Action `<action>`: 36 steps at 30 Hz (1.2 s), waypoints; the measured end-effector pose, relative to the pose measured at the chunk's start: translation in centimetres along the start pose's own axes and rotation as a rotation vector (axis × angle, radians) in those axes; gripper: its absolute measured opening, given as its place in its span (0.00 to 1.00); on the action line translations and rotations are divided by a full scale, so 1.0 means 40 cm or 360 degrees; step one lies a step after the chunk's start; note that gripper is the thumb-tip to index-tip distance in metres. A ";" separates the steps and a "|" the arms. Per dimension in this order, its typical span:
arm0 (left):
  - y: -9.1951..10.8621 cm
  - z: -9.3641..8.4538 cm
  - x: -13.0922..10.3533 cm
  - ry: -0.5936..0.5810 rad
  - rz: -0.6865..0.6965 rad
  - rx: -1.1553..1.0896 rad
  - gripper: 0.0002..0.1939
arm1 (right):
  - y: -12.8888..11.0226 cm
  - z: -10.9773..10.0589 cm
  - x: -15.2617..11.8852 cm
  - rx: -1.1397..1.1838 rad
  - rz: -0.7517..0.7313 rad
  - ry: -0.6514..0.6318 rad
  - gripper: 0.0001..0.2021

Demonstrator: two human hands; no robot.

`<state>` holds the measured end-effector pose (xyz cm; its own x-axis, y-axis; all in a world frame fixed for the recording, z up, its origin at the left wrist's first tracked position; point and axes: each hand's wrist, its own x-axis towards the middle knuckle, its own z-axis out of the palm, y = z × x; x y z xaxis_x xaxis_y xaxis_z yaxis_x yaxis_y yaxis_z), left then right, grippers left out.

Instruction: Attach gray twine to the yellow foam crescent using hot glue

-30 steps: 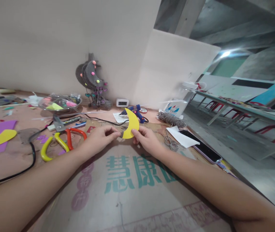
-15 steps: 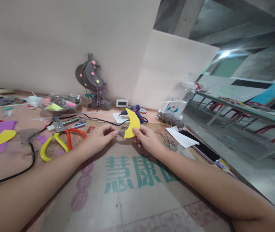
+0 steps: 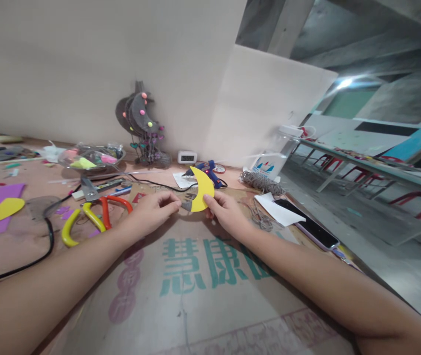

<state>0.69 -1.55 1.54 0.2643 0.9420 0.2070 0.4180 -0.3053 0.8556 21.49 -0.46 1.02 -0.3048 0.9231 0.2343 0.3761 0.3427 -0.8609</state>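
Note:
A yellow crescent-moon cutout (image 3: pixel 202 190) is held above the cardboard (image 3: pixel 210 315), its upper tip pointing up and left. My right hand (image 3: pixel 228 212) pinches its right edge between thumb and fingers. At the crescent's lower left lies a small grey piece (image 3: pixel 187 205), which looks like felt or wound yarn. My left hand (image 3: pixel 158 212) is closed in a pinch at the outer end of that grey piece; its fingertips partly hide it. Behind the crescent lies a blue glue gun (image 3: pixel 210 170), partly covered by the cutout.
Scissors with yellow handles (image 3: pixel 70 229) and red-handled pliers or scissors (image 3: pixel 105 212) lie left of my arm. A black cable (image 3: pixel 51 236) crosses the left side. A grey yarn bundle (image 3: pixel 262 183) and a phone (image 3: pixel 317 229) lie right. A decorated grey moon (image 3: pixel 139 116) stands behind.
The crescent's upper tip has shifted slightly left. A little more of the grey piece shows between my left fingertips and the crescent. Both hands keep nearly the same place.

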 end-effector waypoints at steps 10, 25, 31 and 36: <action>-0.013 0.001 0.001 -0.0019 -0.0014 0.0072 0.15 | 0.001 -0.002 0.001 -0.0037 -0.0017 0.0003 0.16; -0.004 0.002 -0.002 -0.0018 -0.0019 0.0052 0.16 | -0.004 -0.002 -0.001 0.0008 -0.0008 0.0007 0.16; -0.005 0.002 -0.002 0.0003 0.0034 0.0079 0.14 | -0.009 0.000 -0.003 0.0041 0.0009 -0.0027 0.16; -0.022 0.002 0.005 0.0031 0.0014 0.0010 0.15 | -0.015 0.003 -0.005 0.0024 0.0096 -0.0061 0.15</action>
<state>0.45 -1.12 0.79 0.2513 0.9417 0.2236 0.4210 -0.3144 0.8508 21.24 -0.88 1.43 -0.3155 0.9346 0.1645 0.3816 0.2836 -0.8798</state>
